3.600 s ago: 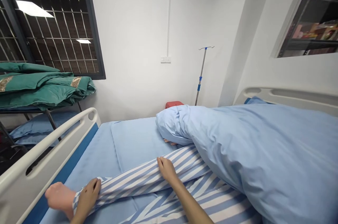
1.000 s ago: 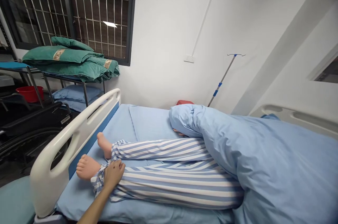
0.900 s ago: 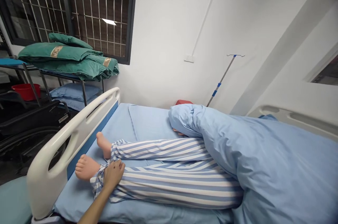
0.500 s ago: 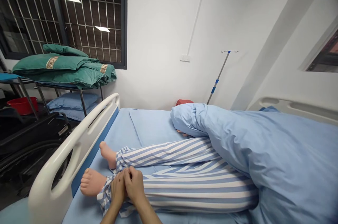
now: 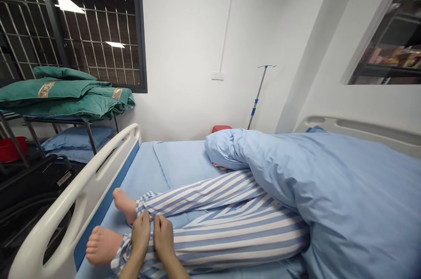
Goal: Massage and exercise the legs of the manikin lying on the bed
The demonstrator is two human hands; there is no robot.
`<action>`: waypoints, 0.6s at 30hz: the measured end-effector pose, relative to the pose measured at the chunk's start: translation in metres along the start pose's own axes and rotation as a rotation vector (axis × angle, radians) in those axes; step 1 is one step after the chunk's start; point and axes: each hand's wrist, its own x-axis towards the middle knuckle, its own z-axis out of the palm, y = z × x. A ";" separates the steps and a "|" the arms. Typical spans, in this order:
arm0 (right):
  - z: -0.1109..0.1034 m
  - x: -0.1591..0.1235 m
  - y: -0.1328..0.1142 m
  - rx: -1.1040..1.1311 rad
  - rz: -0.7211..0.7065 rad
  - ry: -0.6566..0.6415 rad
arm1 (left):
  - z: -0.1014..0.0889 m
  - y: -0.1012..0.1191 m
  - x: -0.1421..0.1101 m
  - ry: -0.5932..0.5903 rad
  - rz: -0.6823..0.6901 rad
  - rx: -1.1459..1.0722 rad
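Two bare, smooth feet, like a manikin's, stick out of blue-and-white striped trousers (image 5: 243, 237) on the bed; the near foot (image 5: 103, 245) points toward the footboard, the far foot (image 5: 124, 205) lies beyond it. My left hand (image 5: 141, 231) is closed on the near trouser leg by the cuff, its fingertips tucked out of sight. Close beside it on the right, with a small gap, my right hand (image 5: 163, 236) is also closed on the same leg's cloth. A light blue quilt (image 5: 296, 173) covers the upper body and ends over the thighs.
A white footboard (image 5: 82, 191) stands at the left, with a black wheelchair (image 5: 33, 200) behind it. Green folded bedding (image 5: 72, 94) lies on a rack, near a red basin (image 5: 13, 148). An IV pole (image 5: 257, 94) rises beyond the bed. The headboard (image 5: 362, 132) is at the right.
My hands, pressed together before, are now slightly apart, with the right one a little lower. The view has turned right, so the bed and room sit further left.
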 end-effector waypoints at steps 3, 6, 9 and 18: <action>0.001 0.005 0.007 0.179 0.022 -0.008 | 0.011 0.015 0.002 0.056 -0.016 -0.274; 0.002 0.005 0.010 0.272 0.057 -0.001 | 0.023 0.007 -0.005 0.052 0.051 -0.269; 0.002 0.003 0.011 0.293 0.056 0.022 | 0.031 -0.012 -0.011 0.033 0.157 -0.034; -0.006 0.009 0.002 0.189 0.076 0.013 | 0.031 -0.018 -0.010 0.002 0.189 0.312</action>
